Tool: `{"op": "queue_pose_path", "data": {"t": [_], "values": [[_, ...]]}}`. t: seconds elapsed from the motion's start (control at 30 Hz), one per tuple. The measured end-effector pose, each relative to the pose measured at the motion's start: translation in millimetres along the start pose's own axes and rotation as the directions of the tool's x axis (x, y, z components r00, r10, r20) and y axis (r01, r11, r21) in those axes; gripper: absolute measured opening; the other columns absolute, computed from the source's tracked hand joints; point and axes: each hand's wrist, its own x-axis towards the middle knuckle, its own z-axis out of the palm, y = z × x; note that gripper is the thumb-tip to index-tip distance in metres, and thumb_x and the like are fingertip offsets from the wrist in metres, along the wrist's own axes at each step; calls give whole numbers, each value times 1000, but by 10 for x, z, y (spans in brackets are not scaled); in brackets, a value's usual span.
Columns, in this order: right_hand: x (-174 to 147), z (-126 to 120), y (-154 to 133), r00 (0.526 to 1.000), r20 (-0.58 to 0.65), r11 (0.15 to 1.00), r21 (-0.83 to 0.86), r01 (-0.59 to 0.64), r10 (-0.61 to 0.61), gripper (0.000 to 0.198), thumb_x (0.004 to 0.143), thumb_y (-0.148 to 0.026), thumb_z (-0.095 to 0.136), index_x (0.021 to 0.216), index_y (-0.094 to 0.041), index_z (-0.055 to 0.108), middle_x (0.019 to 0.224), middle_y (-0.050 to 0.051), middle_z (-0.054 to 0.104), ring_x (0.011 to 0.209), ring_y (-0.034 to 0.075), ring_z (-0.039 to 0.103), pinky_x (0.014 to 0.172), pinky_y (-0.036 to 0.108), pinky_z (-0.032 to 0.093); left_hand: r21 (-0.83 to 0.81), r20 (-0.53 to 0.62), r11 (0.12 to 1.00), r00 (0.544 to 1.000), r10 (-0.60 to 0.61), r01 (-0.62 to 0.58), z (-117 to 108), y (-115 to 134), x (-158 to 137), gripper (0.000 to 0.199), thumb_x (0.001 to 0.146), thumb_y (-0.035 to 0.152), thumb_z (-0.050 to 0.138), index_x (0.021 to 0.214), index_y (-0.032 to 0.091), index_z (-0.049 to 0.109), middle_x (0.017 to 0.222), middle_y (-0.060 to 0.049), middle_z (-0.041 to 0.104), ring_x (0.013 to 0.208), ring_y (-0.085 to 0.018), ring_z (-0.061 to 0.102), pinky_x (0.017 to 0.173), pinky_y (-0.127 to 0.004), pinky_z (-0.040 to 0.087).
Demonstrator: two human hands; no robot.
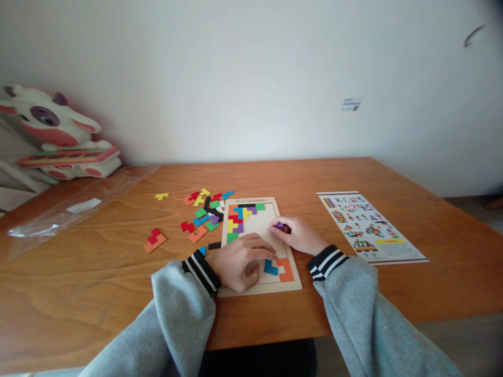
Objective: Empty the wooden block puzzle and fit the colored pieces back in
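Observation:
A light wooden puzzle board lies in front of me, with colored block pieces fitted along its top and left side. My right hand is closed at the board's right edge, pinching a purple puzzle piece, mostly hidden by the fingers. Across the lower left of the board reaches my left hand, fingers apart and holding nothing. Its extended fingertips are at a blue puzzle piece, beside an orange puzzle piece in the lower right corner. Whether they press on the blue piece I cannot tell.
Several loose puzzle pieces are heaped left of the board, with a red and an orange piece farther left. A printed pattern sheet lies right. A clear plastic bag and a cow-shaped toy keyboard are at the left.

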Motion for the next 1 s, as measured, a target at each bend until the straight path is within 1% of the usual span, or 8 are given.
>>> {"op": "queue_pose_path", "data": {"t": [0.17, 0.33, 0.57, 0.73, 0.87, 1.0], "values": [[8, 6, 9, 1000, 4, 1000, -1, 5, -5, 22, 91, -33, 57, 92, -16, 71, 81, 4, 71, 67, 14, 57, 63, 26, 43, 13, 21, 1000, 1000, -8, 8, 54, -9, 7, 39, 74, 10, 57, 112, 17, 65, 112, -9, 68, 104, -23, 61, 99, -38, 50], [6, 4, 11, 1000, 9, 1000, 3, -10, 10, 23, 91, -34, 57, 91, -16, 71, 80, 4, 70, 66, 15, 56, 62, 27, 42, 37, -2, 999, 1000, -23, 23, 60, -27, -12, 29, 78, 13, 58, 104, 18, 69, 111, -9, 68, 101, -23, 62, 96, -37, 50], [-2, 0, 7, 1000, 5, 1000, -13, -10, 10, 25, 91, -37, 56, 91, -17, 71, 78, 4, 70, 65, 15, 55, 60, 27, 41, 83, 29, 996, 999, -38, 35, -7, -48, -42, 27, 79, 20, 61, 105, 18, 69, 109, -10, 66, 100, -24, 61, 93, -37, 51], [-1, 1, -12, 1000, 7, 1000, -13, -11, 11, 26, 91, -38, 56, 90, -17, 71, 77, 4, 69, 64, 14, 54, 60, 27, 40, 102, 14, 995, 1000, -7, 6, 16, -72, -38, 24, 86, 26, 59, 107, 19, 69, 109, -11, 67, 99, -23, 62, 92, -37, 51], [0, -3, -28, 1000, 8, 1000, -3, -19, 19, 27, 92, -39, 55, 89, -17, 71, 77, 4, 70, 64, 15, 55, 59, 27, 41, 118, 9, 993, 1000, 23, -23, 59, -89, -16, 24, 95, 28, 55, 114, 19, 67, 111, -10, 70, 100, -21, 63, 92, -35, 50], [5, -8, -33, 1000, 13, 1000, -5, -19, 19, 27, 91, -39, 55, 90, -17, 71, 79, 5, 70, 65, 15, 55, 60, 28, 41, 107, -9, 993, 999, 48, -47, 90, -110, -9, 23, 98, 28, 54, 114, 18, 66, 112, -8, 72, 101, -20, 63, 91, -32, 50]]}}
